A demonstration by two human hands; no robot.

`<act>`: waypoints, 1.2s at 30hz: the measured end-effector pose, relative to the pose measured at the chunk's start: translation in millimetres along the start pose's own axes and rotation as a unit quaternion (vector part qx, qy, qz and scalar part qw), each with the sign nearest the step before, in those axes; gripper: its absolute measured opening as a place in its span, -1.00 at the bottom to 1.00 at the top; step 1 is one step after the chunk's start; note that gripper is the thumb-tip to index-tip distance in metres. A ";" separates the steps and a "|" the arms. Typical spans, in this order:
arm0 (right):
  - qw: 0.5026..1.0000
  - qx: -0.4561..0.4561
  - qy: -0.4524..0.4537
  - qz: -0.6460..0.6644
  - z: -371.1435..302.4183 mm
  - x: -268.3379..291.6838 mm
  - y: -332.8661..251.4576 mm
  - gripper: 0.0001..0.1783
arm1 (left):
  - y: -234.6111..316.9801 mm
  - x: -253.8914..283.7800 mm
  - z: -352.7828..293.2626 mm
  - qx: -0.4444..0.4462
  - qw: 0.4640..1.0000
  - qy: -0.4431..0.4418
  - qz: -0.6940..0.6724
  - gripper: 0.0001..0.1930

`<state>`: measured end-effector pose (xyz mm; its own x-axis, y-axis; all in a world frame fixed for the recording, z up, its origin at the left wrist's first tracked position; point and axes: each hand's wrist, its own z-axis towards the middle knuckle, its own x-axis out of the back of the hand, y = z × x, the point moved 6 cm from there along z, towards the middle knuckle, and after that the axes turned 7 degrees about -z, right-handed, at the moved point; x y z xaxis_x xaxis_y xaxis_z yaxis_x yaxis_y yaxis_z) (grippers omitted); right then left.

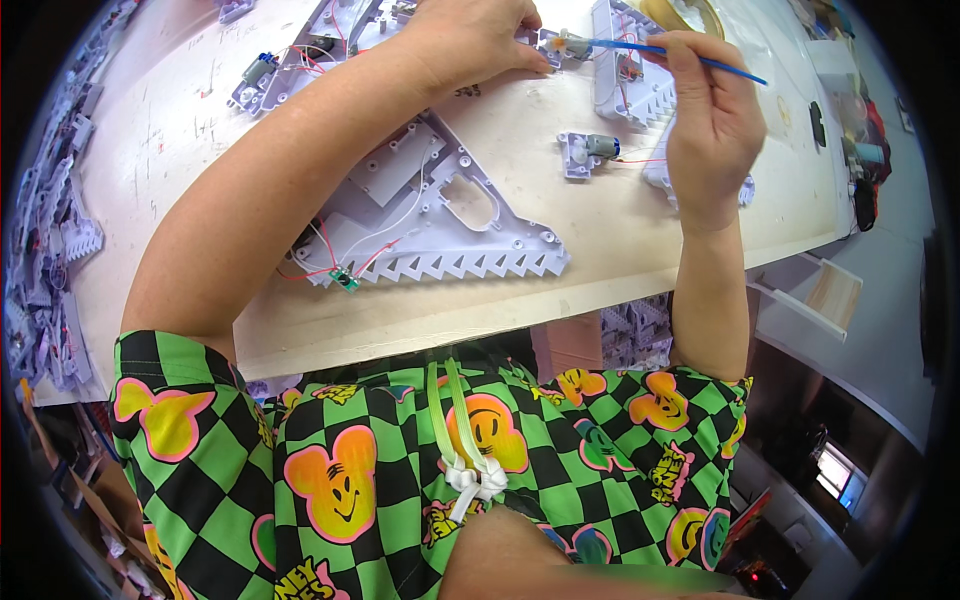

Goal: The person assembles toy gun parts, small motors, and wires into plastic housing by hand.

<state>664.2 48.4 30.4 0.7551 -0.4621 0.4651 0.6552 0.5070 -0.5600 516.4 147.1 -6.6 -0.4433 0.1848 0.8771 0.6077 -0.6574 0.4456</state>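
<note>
My right hand [712,125] pinches a thin blue brush [720,68] by its handle. The brush tip meets a small white plastic motor housing [550,42], where a yellowish smear shows. My left hand [475,35] grips that housing from its left side, thumb and fingers around it; the fingers are partly cut off by the upper edge. Below my right hand's fingers lies another small white housing with a silver-and-blue motor [600,146] and red wires. Under my left forearm rests a large white triangular plastic shell [440,210] with a toothed edge, wires and a green circuit board [344,278].
At the top right stands a yellowish bowl [712,15] with pale stuff inside. A white toothed shell [612,85] lies left of my right hand. More shells with motors [262,70] sit at the upper left. Many white parts [60,250] are heaped along the table's left edge.
</note>
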 end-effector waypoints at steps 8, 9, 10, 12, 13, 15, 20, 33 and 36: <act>0.995 -0.026 0.047 0.089 -8.0 0.3 -2.3 -0.83 | -20.3 -12.8 -1.4 0.035 0.998 -0.031 0.040 -0.55; 0.993 -0.028 0.072 0.091 -8.6 2.8 -19.8 -0.81 | -21.7 -0.8 -13.2 0.031 0.998 -0.023 0.045 -0.54; 0.991 -0.039 0.100 0.084 -13.5 6.2 -26.7 -0.80 | -19.6 7.2 -17.4 -0.005 0.998 0.008 0.060 -0.55; 0.986 -0.017 0.124 0.107 -25.0 24.4 -35.0 -0.77 | -6.8 27.4 -18.8 -0.062 0.996 0.046 0.043 -0.57; 0.985 0.000 0.129 0.117 -28.5 23.1 -44.0 -0.74 | -9.9 39.1 -30.0 -0.064 0.994 0.076 0.046 -0.61; 0.980 -0.047 0.137 0.139 -49.4 18.8 -51.7 -0.72 | -3.7 74.8 -71.3 -0.026 0.996 0.033 -0.084 -0.67; 0.967 -0.044 0.098 0.232 -87.5 2.4 -63.7 -0.74 | -19.5 111.2 -188.4 -0.019 0.988 0.151 0.032 -0.70; 0.908 -0.109 0.042 0.402 -112.1 -96.6 -141.3 -0.78 | -96.8 76.5 -339.7 0.188 0.966 0.180 -0.001 -0.44; 0.925 -0.063 -0.009 0.376 -111.8 -130.0 -169.3 -0.83 | -93.7 74.6 -336.4 0.171 0.966 0.193 0.014 -0.50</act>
<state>452.6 -58.8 -11.9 0.9970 -0.0014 -0.0776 -0.0618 0.5910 -0.8043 204.7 -23.3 -43.2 -0.5959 -0.1590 0.7872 0.7760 -0.3662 0.5135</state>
